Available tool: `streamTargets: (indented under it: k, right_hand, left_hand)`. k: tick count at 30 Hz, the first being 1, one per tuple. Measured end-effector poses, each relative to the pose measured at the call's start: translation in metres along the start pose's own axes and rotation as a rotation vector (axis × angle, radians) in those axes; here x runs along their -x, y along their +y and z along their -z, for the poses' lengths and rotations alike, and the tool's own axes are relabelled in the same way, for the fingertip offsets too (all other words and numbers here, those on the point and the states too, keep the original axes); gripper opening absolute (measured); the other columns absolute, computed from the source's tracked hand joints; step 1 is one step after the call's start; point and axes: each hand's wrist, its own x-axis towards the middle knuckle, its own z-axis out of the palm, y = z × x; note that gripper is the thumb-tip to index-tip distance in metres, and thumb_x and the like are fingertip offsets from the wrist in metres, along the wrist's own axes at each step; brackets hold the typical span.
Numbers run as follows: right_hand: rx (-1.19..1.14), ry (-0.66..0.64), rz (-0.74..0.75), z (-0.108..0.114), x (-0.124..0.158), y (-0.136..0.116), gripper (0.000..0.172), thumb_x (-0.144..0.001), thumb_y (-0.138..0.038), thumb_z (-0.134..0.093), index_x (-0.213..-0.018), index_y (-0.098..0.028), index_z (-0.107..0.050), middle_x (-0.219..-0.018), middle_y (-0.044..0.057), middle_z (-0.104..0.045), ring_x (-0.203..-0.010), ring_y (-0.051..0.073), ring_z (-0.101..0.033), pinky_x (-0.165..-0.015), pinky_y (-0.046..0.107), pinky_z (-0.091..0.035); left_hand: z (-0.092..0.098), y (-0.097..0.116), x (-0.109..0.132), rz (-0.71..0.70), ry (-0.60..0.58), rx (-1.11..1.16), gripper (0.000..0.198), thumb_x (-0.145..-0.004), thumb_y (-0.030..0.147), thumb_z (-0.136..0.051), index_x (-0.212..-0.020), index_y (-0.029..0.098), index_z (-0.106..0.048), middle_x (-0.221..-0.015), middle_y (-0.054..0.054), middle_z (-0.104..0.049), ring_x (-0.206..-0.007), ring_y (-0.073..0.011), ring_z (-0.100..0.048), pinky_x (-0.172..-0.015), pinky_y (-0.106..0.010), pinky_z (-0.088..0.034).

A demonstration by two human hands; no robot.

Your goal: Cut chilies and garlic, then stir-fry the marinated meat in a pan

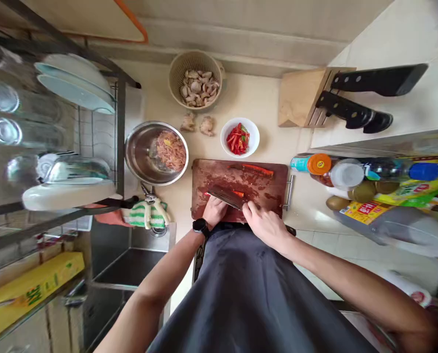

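A dark red-brown cutting board [270, 189] lies on the counter in front of me. My right hand [265, 224] is closed round the handle of a cleaver [226, 196], whose blade rests across a red chili [238, 193] near the board's front edge. My left hand [214, 211], with a black watch on the wrist, has its fingers curled down against the chili just left of the blade. A second whole red chili [257, 169] lies at the board's far edge. Behind the board stands a white bowl [253, 142] with cut red chili.
A steel bowl [138, 154] holding minced meat sits left of the board, with ginger pieces [197, 124] and a basket of mushrooms [174, 73] behind. Knife block [301, 100] at back right. Bottles and kiwis [354, 191] crowd the right. Dish rack [57, 147] and sink [130, 267] left.
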Motion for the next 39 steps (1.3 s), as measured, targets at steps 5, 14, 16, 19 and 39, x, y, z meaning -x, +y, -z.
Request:
streamTargets:
  k: [5, 14, 16, 19, 39]
  right_hand:
    - [-0.053, -0.077, 0.004, -0.004, -0.008, 0.002, 0.045, -0.097, -0.005, -0.022, -0.135, -0.012, -0.046, -0.112, 0.016, -0.063, -0.077, 0.021, -0.071, -0.057, 0.03, -0.053]
    - [-0.091, -0.133, 0.048, -0.015, -0.028, 0.016, 0.043, -0.1, -0.01, -0.024, -0.137, -0.014, -0.046, -0.123, 0.018, -0.063, -0.086, 0.022, -0.072, -0.065, 0.028, -0.053]
    - [-0.111, -0.116, 0.018, -0.014, -0.023, 0.019, 0.044, -0.101, -0.012, -0.025, -0.14, -0.014, -0.044, -0.126, 0.019, -0.063, -0.092, 0.023, -0.072, -0.066, 0.028, -0.052]
    - [-0.113, -0.103, -0.006, -0.008, -0.014, 0.02, 0.045, -0.101, -0.014, -0.025, -0.143, -0.016, -0.042, -0.129, 0.02, -0.062, -0.095, 0.024, -0.071, -0.067, 0.029, -0.052]
    - [-0.139, -0.255, 0.117, 0.004, -0.047, 0.027, 0.036, -0.1, -0.01, -0.025, -0.128, -0.016, -0.046, -0.119, 0.018, -0.065, -0.087, 0.023, -0.073, -0.068, 0.029, -0.051]
  left_hand:
    - [-0.003, -0.002, 0.002, 0.05, -0.031, 0.029, 0.024, -0.096, 0.013, -0.05, -0.082, 0.02, -0.069, -0.079, -0.006, -0.066, -0.081, -0.021, -0.058, -0.079, -0.036, -0.05]
    - [-0.002, 0.003, -0.002, 0.07, -0.068, 0.063, 0.027, -0.099, 0.015, -0.047, -0.09, 0.019, -0.072, -0.083, -0.007, -0.069, -0.083, -0.0198, -0.06, -0.078, -0.034, -0.049]
    - [-0.001, 0.004, -0.003, 0.073, -0.073, 0.054, 0.025, -0.1, 0.015, -0.047, -0.101, 0.019, -0.072, -0.096, -0.008, -0.072, -0.092, -0.0205, -0.062, -0.083, -0.035, -0.049]
    - [-0.003, 0.004, -0.001, 0.08, -0.068, 0.047, 0.025, -0.1, 0.016, -0.048, -0.094, 0.02, -0.072, -0.089, -0.007, -0.071, -0.086, -0.0193, -0.062, -0.08, -0.034, -0.049]
    - [-0.002, 0.005, 0.002, 0.094, -0.097, 0.129, 0.03, -0.102, 0.019, -0.043, -0.111, 0.02, -0.072, -0.096, -0.009, -0.073, -0.094, -0.0217, -0.066, -0.083, -0.037, -0.053]
